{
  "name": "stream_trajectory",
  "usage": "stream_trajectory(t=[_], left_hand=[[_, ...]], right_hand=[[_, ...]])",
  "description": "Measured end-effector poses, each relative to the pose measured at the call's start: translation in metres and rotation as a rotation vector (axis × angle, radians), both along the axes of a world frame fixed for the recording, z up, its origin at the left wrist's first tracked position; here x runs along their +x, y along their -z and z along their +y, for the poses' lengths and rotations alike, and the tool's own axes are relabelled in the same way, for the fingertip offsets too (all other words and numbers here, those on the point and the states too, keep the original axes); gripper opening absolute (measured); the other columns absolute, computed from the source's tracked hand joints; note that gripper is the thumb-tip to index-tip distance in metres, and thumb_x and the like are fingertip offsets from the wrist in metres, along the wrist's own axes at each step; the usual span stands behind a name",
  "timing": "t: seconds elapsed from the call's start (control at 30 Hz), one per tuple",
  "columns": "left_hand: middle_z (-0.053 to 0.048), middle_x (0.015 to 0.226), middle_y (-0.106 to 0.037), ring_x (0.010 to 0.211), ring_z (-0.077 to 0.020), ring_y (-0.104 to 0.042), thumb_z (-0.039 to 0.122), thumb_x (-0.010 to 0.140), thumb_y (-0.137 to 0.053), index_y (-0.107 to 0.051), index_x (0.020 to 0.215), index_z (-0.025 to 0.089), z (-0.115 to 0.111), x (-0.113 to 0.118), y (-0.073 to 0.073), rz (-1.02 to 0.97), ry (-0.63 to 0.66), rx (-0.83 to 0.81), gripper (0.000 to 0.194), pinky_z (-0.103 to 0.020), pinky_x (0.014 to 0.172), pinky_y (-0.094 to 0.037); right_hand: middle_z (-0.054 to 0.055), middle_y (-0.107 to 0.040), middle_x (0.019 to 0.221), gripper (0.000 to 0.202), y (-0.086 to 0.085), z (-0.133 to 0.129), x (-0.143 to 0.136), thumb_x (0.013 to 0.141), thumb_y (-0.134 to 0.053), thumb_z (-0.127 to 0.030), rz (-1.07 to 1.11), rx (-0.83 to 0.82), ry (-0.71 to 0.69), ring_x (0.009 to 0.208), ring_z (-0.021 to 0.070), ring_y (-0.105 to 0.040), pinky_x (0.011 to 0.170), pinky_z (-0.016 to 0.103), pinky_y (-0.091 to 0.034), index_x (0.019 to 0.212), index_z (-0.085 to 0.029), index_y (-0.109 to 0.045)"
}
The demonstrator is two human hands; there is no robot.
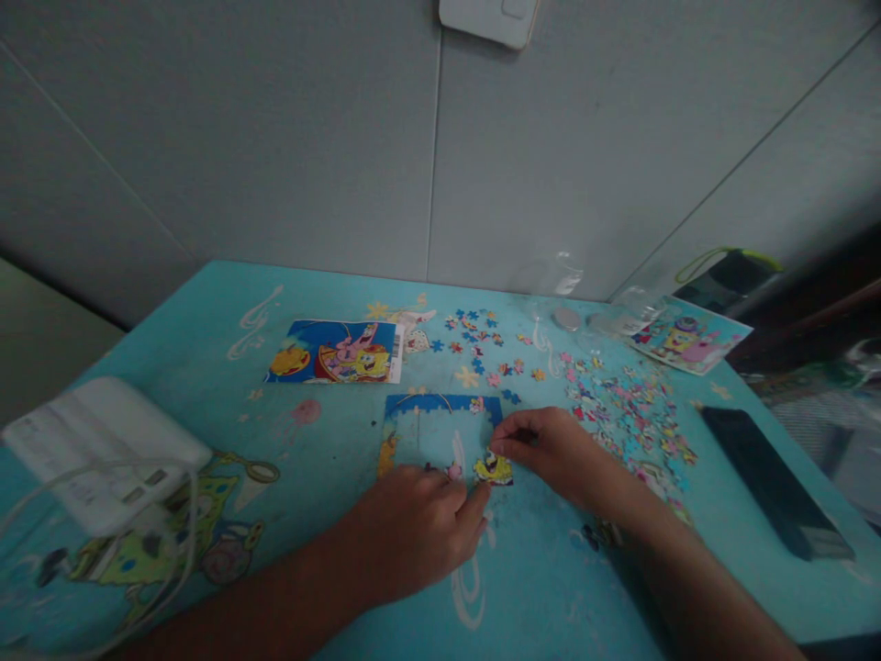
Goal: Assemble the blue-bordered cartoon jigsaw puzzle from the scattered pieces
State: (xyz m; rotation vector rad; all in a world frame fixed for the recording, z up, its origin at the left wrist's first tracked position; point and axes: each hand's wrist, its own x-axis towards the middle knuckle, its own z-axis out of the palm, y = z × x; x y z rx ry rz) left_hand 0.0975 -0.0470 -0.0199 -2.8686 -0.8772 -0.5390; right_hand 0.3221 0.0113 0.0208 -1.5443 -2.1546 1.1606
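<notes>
A partly joined jigsaw puzzle (440, 404) lies on the table, its blue top edge and side strips framing a gap in the middle. My left hand (430, 519) rests palm down over its lower edge, fingers spread, a fingertip beside the yellow SpongeBob section (493, 470). My right hand (543, 445) pinches thumb and forefinger together at the puzzle's right side, just above that yellow section, on what looks like a small puzzle piece mostly hidden by the fingertips. Behind the puzzle lies a picture card (337, 352) with a matching blue scene.
Loose blue pieces (474, 340) lie behind the puzzle, and a mixed pile (630, 408) spreads to the right. Around them are a second picture card (688, 335), clear containers (630, 312), a dark long case (763, 477) and a white power adapter (103, 450) with a cable.
</notes>
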Motion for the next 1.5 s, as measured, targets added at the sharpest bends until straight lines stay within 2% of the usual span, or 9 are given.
stream_trajectory(t=[0.37, 0.6, 0.8, 0.9, 1.03, 1.13, 1.27, 1.5], left_hand=[[-0.003, 0.071, -0.064, 0.059, -0.025, -0.066, 0.027, 0.098, -0.049, -0.061, 0.119, 0.013, -0.003, 0.004, 0.002, 0.007, -0.008, -0.054, 0.028, -0.04, 0.049, -0.058], [-0.004, 0.073, -0.064, 0.062, -0.0243, -0.067, 0.027, 0.098, -0.049, -0.059, 0.122, 0.012, -0.004, 0.003, 0.004, 0.021, -0.01, -0.062, 0.03, -0.039, 0.052, -0.058], [-0.002, 0.07, -0.063, 0.057, -0.0225, -0.065, 0.021, 0.095, -0.055, -0.057, 0.125, 0.009, -0.005, 0.002, 0.005, 0.002, 0.001, -0.031, 0.033, -0.036, 0.049, -0.055], [-0.002, 0.071, -0.063, 0.057, -0.0227, -0.064, 0.02, 0.092, -0.058, -0.057, 0.125, 0.01, -0.004, 0.001, 0.007, 0.008, -0.002, -0.028, 0.035, -0.037, 0.048, -0.055], [-0.002, 0.073, -0.063, 0.059, -0.0233, -0.065, 0.019, 0.091, -0.061, -0.056, 0.128, 0.01, -0.005, 0.0, 0.011, 0.03, 0.008, -0.024, 0.038, -0.038, 0.048, -0.056], [-0.001, 0.072, -0.062, 0.059, -0.0228, -0.064, 0.017, 0.09, -0.061, -0.054, 0.13, 0.01, -0.006, -0.001, 0.014, 0.032, 0.008, -0.015, 0.041, -0.037, 0.047, -0.055], [-0.001, 0.071, -0.061, 0.059, -0.0226, -0.064, 0.018, 0.091, -0.06, -0.056, 0.128, 0.01, -0.006, -0.001, 0.014, -0.003, 0.019, 0.018, 0.038, -0.037, 0.047, -0.054], [-0.001, 0.071, -0.061, 0.059, -0.0205, -0.063, 0.018, 0.093, -0.056, -0.058, 0.126, 0.01, -0.005, 0.001, 0.009, -0.024, 0.017, 0.023, 0.034, -0.033, 0.047, -0.049]], right_hand=[[-0.004, -0.071, 0.078, 0.006, 0.001, -0.003, -0.005, 0.088, -0.069, -0.022, -0.096, 0.173, -0.032, 0.065, 0.0104, -0.057, 0.063, 0.023, -0.04, 0.083, -0.023, -0.073], [-0.004, -0.068, 0.076, 0.003, 0.004, -0.005, -0.006, 0.089, -0.069, -0.024, -0.111, 0.204, -0.046, 0.066, 0.011, -0.058, 0.062, 0.023, -0.039, 0.086, -0.023, -0.069], [-0.002, -0.069, 0.078, 0.015, -0.008, -0.005, 0.0, 0.095, -0.063, -0.032, -0.028, 0.188, -0.045, 0.068, 0.0129, -0.059, 0.064, 0.024, -0.041, 0.087, -0.022, -0.069], [0.0, -0.069, 0.078, 0.024, -0.018, 0.002, 0.013, 0.1, -0.053, -0.038, -0.048, 0.309, 0.102, 0.067, 0.0142, -0.059, 0.064, 0.026, -0.041, 0.092, -0.022, -0.069], [0.002, -0.069, 0.074, 0.029, -0.024, 0.015, 0.038, 0.1, -0.051, -0.042, -0.261, 0.553, 0.376, 0.063, 0.0166, -0.06, 0.064, 0.029, -0.039, 0.094, -0.02, -0.07], [0.003, -0.07, 0.075, 0.029, -0.02, 0.021, 0.049, 0.099, -0.051, -0.041, -0.316, 0.563, 0.427, 0.063, 0.0179, -0.063, 0.064, 0.029, -0.04, 0.095, -0.02, -0.071], [0.005, -0.074, 0.086, 0.028, -0.005, 0.027, 0.054, 0.098, -0.05, -0.037, -0.342, 0.484, 0.378, 0.07, 0.0191, -0.067, 0.068, 0.03, -0.044, 0.102, -0.021, -0.072], [0.011, -0.072, 0.105, 0.031, 0.019, 0.041, 0.058, 0.098, -0.051, -0.031, -0.422, 0.527, 0.299, 0.092, 0.0229, -0.067, 0.087, 0.033, -0.048, 0.118, -0.018, -0.072]])
